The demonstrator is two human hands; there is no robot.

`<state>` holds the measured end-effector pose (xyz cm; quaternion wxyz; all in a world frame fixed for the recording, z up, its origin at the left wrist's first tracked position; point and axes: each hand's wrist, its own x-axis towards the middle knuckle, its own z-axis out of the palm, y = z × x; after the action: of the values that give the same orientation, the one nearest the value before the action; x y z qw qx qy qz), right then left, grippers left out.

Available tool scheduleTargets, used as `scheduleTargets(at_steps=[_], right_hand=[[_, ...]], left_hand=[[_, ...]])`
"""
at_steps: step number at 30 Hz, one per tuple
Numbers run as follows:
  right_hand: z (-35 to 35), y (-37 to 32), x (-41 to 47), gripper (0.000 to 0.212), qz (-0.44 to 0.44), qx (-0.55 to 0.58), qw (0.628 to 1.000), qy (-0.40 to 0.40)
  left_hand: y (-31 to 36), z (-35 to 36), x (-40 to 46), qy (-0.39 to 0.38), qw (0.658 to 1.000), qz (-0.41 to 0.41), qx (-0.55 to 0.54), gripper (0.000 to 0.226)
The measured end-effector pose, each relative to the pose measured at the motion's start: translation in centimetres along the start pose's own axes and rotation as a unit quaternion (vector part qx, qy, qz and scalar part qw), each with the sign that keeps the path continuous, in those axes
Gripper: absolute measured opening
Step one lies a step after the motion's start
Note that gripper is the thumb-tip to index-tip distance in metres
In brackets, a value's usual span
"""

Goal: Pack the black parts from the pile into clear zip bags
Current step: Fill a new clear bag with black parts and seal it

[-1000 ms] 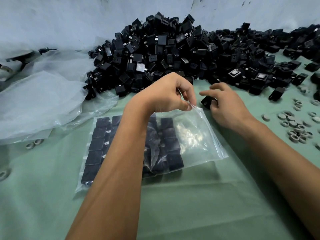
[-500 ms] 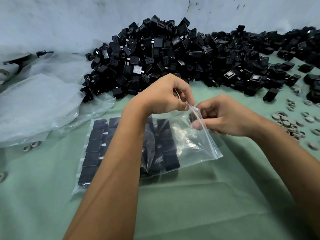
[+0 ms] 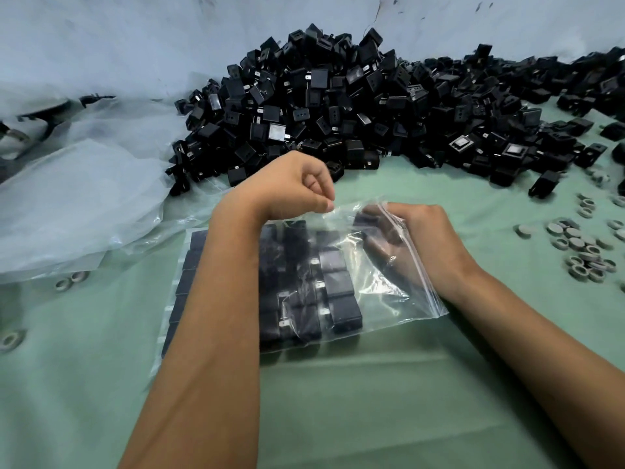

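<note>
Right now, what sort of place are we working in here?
Likely a small workshop or factory packing bench. A large pile of black parts lies loose on a green cloth-covered table, grey rings are scattered at the right, and a clear zip bag holds parts in neat rows.

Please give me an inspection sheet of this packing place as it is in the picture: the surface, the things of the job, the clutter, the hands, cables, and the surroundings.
Surface: green cloth, wrinkled, covers the table.
Job's things: large pile of black parts at the back; clear zip bag lies flat, partly filled with rows of black parts, mouth open to the right.
Clutter: grey rings scattered on the right; a few more rings on the left; loose plastic sheeting on the left.
Hands: left hand pinches the bag's upper edge; right hand has its fingers inside the bag mouth, what they hold is unclear.
Cables: nothing seen.
Surroundings: pale wall behind the pile.
</note>
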<state>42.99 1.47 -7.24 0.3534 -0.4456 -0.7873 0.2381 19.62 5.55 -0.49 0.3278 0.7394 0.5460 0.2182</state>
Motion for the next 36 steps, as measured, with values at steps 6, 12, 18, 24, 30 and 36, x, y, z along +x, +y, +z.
scheduleTargets(at_steps=[6,12,18,24,30,36], right_hand=[[1.0,-0.1,0.6,0.021,0.016,0.056,0.998,0.014],[1.5,-1.1,0.1,0.021,-0.023,0.019,0.996,0.083],[1.1,-0.5,0.2,0.015,0.032,0.057,0.995,0.081],[-0.1,-0.4,0.8,0.039,0.185,0.298,0.934,0.063],[0.5,0.1,0.6,0.014,0.144,0.149,0.976,0.070],[0.9,0.6,0.5,0.006,0.130,0.176,0.972,0.087]], left_hand=[[-2.3,0.1,0.0,0.004,0.996,-0.088,0.003,0.012],[-2.4,0.7,0.2,0.010,0.996,-0.088,0.005,0.009],[-1.6,1.9,0.6,0.025,0.996,-0.080,0.017,0.008],[-1.5,2.1,0.7,0.055,0.996,-0.069,0.006,0.011],[-1.5,2.5,1.0,0.067,0.996,-0.059,0.014,0.013],[-1.6,2.6,1.2,0.080,0.995,-0.057,0.022,0.012]])
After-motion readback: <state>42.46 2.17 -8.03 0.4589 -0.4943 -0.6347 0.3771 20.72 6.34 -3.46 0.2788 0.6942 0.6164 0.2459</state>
